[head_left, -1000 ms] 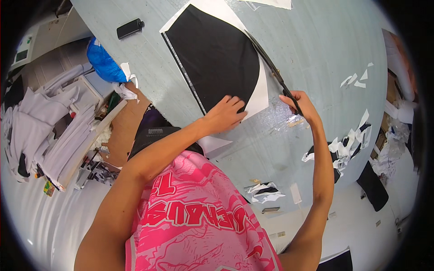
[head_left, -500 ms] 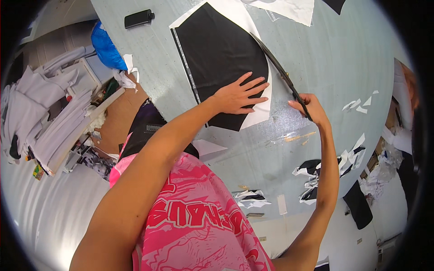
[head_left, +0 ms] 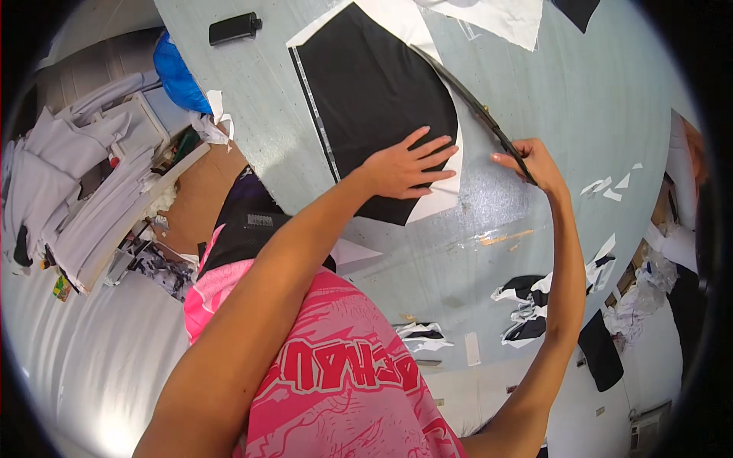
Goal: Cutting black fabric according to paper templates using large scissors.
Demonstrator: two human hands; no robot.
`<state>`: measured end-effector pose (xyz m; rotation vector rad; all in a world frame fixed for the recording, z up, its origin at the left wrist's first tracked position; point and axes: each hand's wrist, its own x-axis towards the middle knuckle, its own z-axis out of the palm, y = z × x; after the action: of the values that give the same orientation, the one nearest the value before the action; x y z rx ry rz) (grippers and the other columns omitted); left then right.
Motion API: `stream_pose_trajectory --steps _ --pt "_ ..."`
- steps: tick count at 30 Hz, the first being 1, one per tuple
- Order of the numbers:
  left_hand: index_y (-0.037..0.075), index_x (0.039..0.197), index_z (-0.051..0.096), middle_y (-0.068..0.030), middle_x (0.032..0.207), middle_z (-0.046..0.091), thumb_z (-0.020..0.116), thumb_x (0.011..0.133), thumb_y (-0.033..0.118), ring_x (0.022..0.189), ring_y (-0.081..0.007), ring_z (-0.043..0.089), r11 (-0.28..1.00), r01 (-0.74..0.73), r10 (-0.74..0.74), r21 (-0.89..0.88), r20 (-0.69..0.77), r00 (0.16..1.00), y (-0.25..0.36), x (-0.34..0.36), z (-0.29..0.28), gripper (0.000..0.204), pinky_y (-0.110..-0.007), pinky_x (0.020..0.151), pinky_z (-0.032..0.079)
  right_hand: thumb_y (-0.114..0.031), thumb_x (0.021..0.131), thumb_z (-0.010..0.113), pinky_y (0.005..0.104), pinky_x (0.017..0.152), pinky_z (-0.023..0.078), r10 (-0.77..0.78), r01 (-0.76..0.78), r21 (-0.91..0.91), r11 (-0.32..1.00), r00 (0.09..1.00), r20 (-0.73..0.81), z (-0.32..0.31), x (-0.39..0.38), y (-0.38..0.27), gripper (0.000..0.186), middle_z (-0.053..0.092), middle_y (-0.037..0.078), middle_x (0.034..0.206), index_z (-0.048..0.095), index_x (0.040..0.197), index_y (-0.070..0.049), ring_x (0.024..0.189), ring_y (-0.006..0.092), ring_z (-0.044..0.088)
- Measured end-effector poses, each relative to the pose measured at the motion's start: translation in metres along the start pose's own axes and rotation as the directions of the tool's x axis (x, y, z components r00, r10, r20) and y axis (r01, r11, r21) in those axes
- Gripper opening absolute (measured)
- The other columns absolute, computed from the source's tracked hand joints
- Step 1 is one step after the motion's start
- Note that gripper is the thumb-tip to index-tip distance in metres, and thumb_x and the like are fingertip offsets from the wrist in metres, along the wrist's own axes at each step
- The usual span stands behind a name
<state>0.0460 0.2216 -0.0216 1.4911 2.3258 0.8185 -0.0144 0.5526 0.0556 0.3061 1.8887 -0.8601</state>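
A black fabric panel [head_left: 366, 91] lies on a larger white sheet [head_left: 445, 200] on the grey-green table. Spread flat near the panel's lower right part, my left hand [head_left: 405, 166] presses on it with fingers apart. My right hand [head_left: 533, 164] is wrapped around the handles of long dark scissors [head_left: 489, 116]. Their blades reach up and left to the panel's curved right edge, where the tips meet the white sheet. The fingers hide part of the handles. Along the panel's left edge runs a narrow printed strip [head_left: 319, 122].
A black oblong case [head_left: 234, 29] sits at the table's far left. White sheets [head_left: 496, 17] lie at the far edge. Black and white scraps [head_left: 527, 294] and small white offcuts [head_left: 611, 185] are on the right. A blue bag [head_left: 179, 76] and piled pale fabric [head_left: 99, 175] stand left of the table.
My right hand and the scissors have shifted slightly right and up, with the blade tips farther along the panel's curved edge. My left hand stays flat on the panel.
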Motion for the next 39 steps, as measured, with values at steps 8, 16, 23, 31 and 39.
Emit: stream_pose_trajectory --steps 8,16,23,31,39 --pt "0.026 0.154 0.051 -0.0095 0.170 0.034 0.061 0.100 0.048 0.157 -0.0301 0.030 1.000 -0.001 0.000 0.013 0.009 1.000 0.000 -0.001 -0.002 0.059 -0.059 0.128 0.021 -0.049 0.081 0.090 0.0291 0.049 0.025 -0.019 0.017 0.018 1.000 0.995 0.102 -0.020 0.017 -0.033 0.058 0.042 -0.007 0.055 0.051 0.059 -0.012 0.050 0.0067 0.038" --pt "0.027 0.153 0.053 -0.0083 0.169 0.037 0.063 0.098 0.048 0.156 -0.0287 0.033 1.000 -0.002 0.002 0.026 -0.020 1.000 0.001 0.000 -0.004 0.060 -0.058 0.127 0.022 -0.050 0.083 0.088 0.0281 0.047 0.029 -0.025 0.028 -0.038 0.999 0.996 0.085 -0.026 0.021 -0.047 0.057 0.045 -0.005 0.053 0.052 0.058 -0.014 0.047 0.0073 0.041" --pt "0.026 0.153 0.052 -0.0089 0.169 0.038 0.064 0.097 0.047 0.155 -0.0295 0.034 1.000 -0.014 0.015 0.018 -0.043 0.999 -0.002 -0.002 -0.006 0.061 -0.059 0.126 0.023 -0.050 0.088 0.085 0.0267 0.046 0.031 -0.013 0.007 0.062 0.998 0.996 0.090 0.001 0.027 -0.065 0.054 0.046 -0.005 0.054 0.053 0.062 -0.014 0.048 0.0063 0.044" --pt "0.025 0.152 0.054 -0.0099 0.166 0.041 0.064 0.096 0.047 0.154 -0.0298 0.036 1.000 -0.017 0.018 0.014 -0.069 0.997 -0.001 -0.004 -0.008 0.061 -0.060 0.127 0.021 -0.048 0.091 0.082 0.0258 0.048 0.036 -0.027 0.017 0.173 0.985 0.998 0.055 0.038 0.026 -0.094 0.051 0.050 -0.004 0.057 0.057 0.065 -0.012 0.050 0.0065 0.047" --pt "0.022 0.151 0.054 -0.0112 0.167 0.039 0.065 0.096 0.045 0.155 -0.0319 0.035 0.999 -0.035 0.033 -0.029 -0.061 0.998 -0.002 -0.005 -0.014 0.061 -0.061 0.127 0.020 -0.054 0.084 0.086 0.0269 0.046 0.031 -0.053 0.050 0.219 0.975 0.999 0.011 0.045 0.035 -0.111 0.056 0.050 -0.002 0.054 0.061 0.062 -0.009 0.047 0.0074 0.045"
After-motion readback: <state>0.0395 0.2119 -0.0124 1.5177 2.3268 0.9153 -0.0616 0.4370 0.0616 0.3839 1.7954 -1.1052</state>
